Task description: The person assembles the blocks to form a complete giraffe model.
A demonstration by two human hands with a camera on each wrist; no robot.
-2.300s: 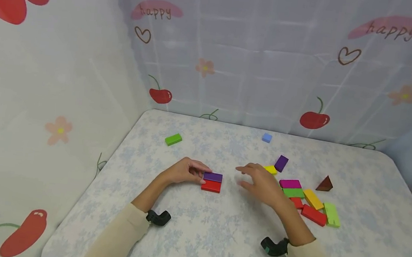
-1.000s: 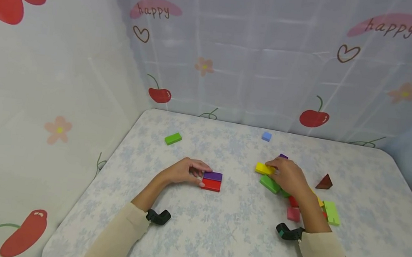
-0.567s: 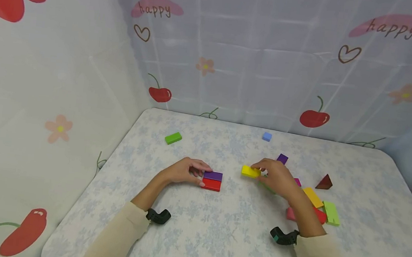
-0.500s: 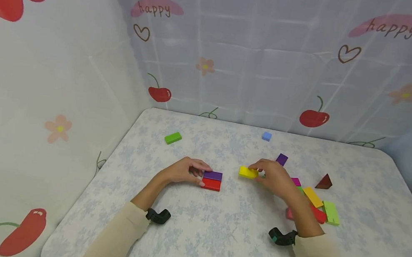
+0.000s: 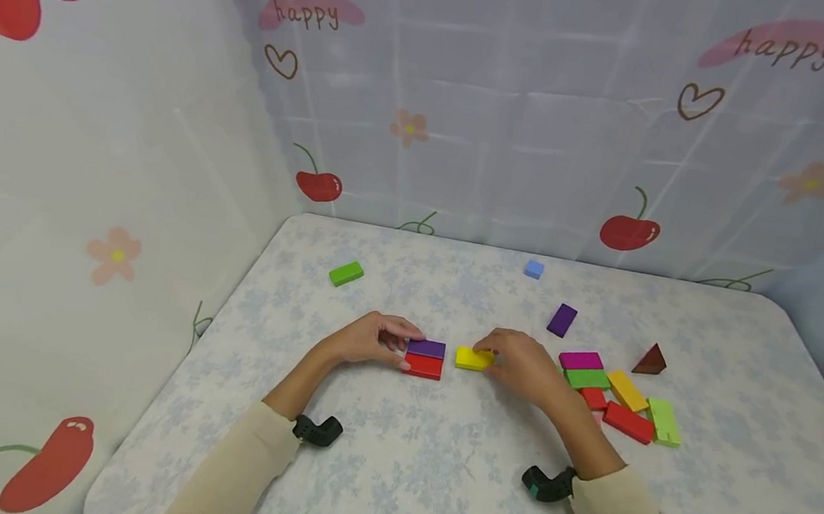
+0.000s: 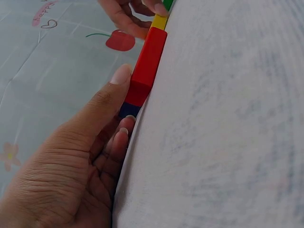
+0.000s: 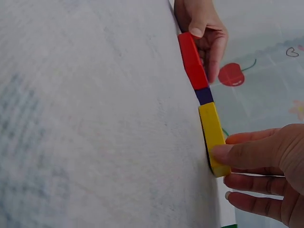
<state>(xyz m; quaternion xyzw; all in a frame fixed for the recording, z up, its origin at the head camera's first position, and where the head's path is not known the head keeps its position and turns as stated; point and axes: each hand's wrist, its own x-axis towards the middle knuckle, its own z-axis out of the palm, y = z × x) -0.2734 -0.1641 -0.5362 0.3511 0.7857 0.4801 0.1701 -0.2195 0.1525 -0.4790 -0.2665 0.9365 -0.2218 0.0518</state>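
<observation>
In the middle of the table, a red block point(image 5: 422, 367) lies directly in front of a purple block point(image 5: 427, 348), long sides together. My left hand point(image 5: 365, 340) grips this pair from the left, the thumb at the red block and the fingers at the purple one. Just right of the pair, separated by a small gap in the head view, is a yellow block point(image 5: 471, 359). My right hand point(image 5: 524, 368) pinches its right end; in the right wrist view the thumb point(image 7: 224, 153) lies on the near face, with the far fingers partly hidden.
Right of my right hand lies a cluster with magenta point(image 5: 581, 360), green point(image 5: 587, 379), orange point(image 5: 627, 390), red point(image 5: 629, 422) and light green point(image 5: 663, 422) blocks. A brown pyramid point(image 5: 651, 361), another purple block point(image 5: 562, 320), a blue block point(image 5: 534, 269) and a green block point(image 5: 346, 273) lie apart.
My right hand reached from empty to the right, pinched the yellow block and brought it left and nearer, close to the pair. My left hand has kept its grip in place.
</observation>
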